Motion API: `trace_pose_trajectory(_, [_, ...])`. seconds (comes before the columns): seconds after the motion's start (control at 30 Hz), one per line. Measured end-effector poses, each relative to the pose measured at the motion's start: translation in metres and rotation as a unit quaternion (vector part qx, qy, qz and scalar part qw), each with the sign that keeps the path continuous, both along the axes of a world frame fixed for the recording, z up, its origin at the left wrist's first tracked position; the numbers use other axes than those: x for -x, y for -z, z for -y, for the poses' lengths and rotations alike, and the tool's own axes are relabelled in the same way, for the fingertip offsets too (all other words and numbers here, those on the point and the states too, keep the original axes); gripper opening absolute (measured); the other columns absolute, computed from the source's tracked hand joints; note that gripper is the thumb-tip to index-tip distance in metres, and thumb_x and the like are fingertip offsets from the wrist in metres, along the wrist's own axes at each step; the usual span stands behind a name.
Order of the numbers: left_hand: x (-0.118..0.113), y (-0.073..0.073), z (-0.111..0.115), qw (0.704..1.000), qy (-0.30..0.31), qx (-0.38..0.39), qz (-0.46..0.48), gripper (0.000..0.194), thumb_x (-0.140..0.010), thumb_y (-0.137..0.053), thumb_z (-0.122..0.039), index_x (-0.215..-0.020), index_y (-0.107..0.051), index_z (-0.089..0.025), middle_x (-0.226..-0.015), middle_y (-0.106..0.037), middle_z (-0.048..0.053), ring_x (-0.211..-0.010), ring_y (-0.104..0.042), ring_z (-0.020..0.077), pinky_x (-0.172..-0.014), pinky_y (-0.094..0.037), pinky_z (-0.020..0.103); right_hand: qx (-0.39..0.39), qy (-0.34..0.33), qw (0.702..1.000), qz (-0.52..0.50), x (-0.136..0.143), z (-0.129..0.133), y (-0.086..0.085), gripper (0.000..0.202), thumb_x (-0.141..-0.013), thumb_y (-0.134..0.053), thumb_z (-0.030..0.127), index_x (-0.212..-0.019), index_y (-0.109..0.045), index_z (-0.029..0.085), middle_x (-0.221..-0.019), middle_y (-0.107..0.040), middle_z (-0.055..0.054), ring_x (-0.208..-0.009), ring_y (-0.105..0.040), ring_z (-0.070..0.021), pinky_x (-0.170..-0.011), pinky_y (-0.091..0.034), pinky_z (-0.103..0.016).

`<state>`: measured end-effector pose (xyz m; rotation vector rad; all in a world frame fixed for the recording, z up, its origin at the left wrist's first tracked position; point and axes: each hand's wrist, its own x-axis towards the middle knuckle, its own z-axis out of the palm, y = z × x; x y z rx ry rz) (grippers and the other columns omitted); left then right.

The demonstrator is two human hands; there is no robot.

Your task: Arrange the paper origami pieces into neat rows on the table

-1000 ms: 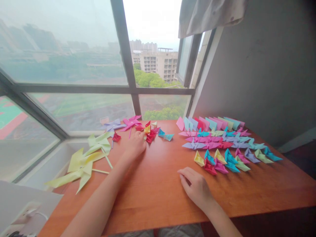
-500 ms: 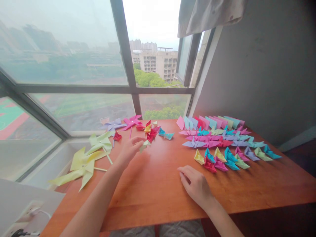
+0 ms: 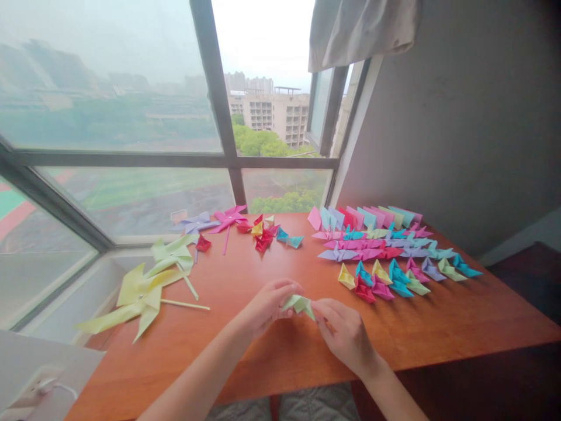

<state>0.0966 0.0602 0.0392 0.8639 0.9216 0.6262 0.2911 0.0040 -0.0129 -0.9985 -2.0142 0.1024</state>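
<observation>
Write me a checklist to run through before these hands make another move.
1. Left hand has hold of the pale green folded paper: ok, fingers at its left end.
2. Right hand has hold too: ok, fingertips at the opposite end.
3. Folds fully formed: cannot tell, fingers cover part of the paper.
4. Paper boats on the right free of the right hand: ok, they stand beyond it, apart.
5. Loose cluster near the window set out in rows: not ok, pieces are bunched together.
6. Yellow pinwheel free of the left hand: ok, it lies apart.
</observation>
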Motion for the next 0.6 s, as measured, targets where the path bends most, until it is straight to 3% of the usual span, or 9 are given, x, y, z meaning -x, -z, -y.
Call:
trace_pose_trajectory(0.2, [-0.005, 0.004, 0.003, 1.000, 0.012, 0.000, -0.023, 0.024, -0.076, -0.069, -0.036, -0.088, -0.065, -0.015, -0.071, -0.068, 0.001, -0.055, -0.063, 0.0086, -0.047, -0.040, 0.014, -0.033, -0.010, 0.999, 0.016, -0.001, 0.002, -0.001, 0.035, -0.090, -0.052, 0.008, -0.122, -0.060, 0.020, -0.098, -0.071, -0.008, -0.091, -0.069, -0.0181, -0.080, -0.057, -0.029])
trace_pose_trajectory(0.37, [-0.008, 0.009, 0.005, 0.998, 0.038, -0.008, -0.042, 0.039, -0.077, -0.066, -0.053, -0.089, -0.063, -0.016, -0.071, -0.069, 0.002, -0.049, -0.064, 0.0111, -0.040, -0.035, 0.015, -0.013, -0.002, 1.000, 0.007, -0.002, 0.003, -0.003, 0.027, -0.091, -0.053, 0.011, -0.115, -0.062, 0.019, -0.093, -0.070, -0.008, -0.086, -0.068, -0.0179, -0.078, -0.056, -0.030])
trace_pose_trajectory(0.5, [-0.005, 0.010, 0.006, 0.995, 0.054, -0.051, -0.071, 0.047, -0.077, -0.063, -0.062, -0.086, -0.062, -0.016, -0.069, -0.068, 0.002, -0.055, -0.066, 0.0135, -0.045, -0.040, 0.017, 0.017, 0.008, 1.000, 0.003, -0.002, 0.002, -0.004, 0.021, -0.092, -0.052, 0.013, -0.107, -0.065, 0.020, -0.086, -0.070, -0.006, -0.078, -0.067, -0.0170, -0.072, -0.054, -0.029])
trace_pose_trajectory(0.6, [0.002, 0.014, 0.002, 0.993, 0.030, -0.086, -0.077, 0.048, -0.076, -0.065, -0.063, -0.083, -0.062, -0.015, -0.067, -0.066, 0.002, -0.059, -0.064, 0.0131, -0.050, -0.042, 0.019, 0.034, 0.038, 0.999, -0.012, -0.002, 0.001, -0.003, 0.018, -0.093, -0.052, 0.016, -0.104, -0.066, 0.020, -0.083, -0.070, -0.006, -0.074, -0.066, -0.0168, -0.070, -0.054, -0.029])
